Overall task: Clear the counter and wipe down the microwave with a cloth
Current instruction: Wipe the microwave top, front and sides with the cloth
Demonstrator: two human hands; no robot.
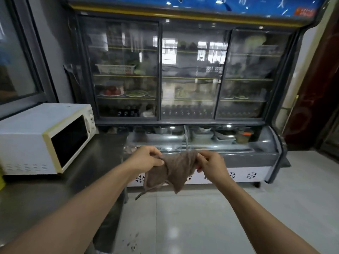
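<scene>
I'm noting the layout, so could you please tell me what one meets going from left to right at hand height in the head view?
microwave → left hand → cloth → right hand → rounded end of the display fridge

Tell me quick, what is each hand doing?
Left hand: pinching one top edge of the brown cloth.
Right hand: pinching the cloth's other top edge.

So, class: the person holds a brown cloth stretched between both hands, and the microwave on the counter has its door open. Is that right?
Not quite. The head view shows the microwave with its door closed. The rest stands: left hand and right hand hold the brown cloth between them.
</scene>
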